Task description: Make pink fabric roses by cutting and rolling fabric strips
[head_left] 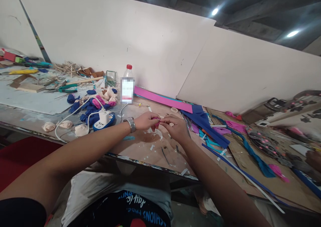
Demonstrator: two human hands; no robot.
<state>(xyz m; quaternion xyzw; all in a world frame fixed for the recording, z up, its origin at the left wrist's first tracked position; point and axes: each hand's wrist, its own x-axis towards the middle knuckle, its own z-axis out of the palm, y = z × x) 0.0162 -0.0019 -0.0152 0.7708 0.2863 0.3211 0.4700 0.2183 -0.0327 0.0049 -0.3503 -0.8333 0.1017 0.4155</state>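
Observation:
Over the worktable (140,146), both hands meet at a small piece of pink crepe paper (154,124), bunched or rolled up. My left hand (144,120), with a metal watch on the wrist, pinches it from the left. From the other side, the closed fingertips of my right hand (175,127) grip its edge. The fingers cover much of the paper, so its full shape is hidden. Left of my hands lies a pile of rolled paper flowers in blue (88,109), pink (98,101) and cream (109,95).
A blue-and-white power strip (104,120) with a plugged-in charger and white cable sits left. Behind stands a red-capped bottle (128,71). Pink (163,100) and blue paper strips (213,130) lie back and right. Green-handled pliers (67,87) rest far left. Another person's hand (313,158) shows at far right.

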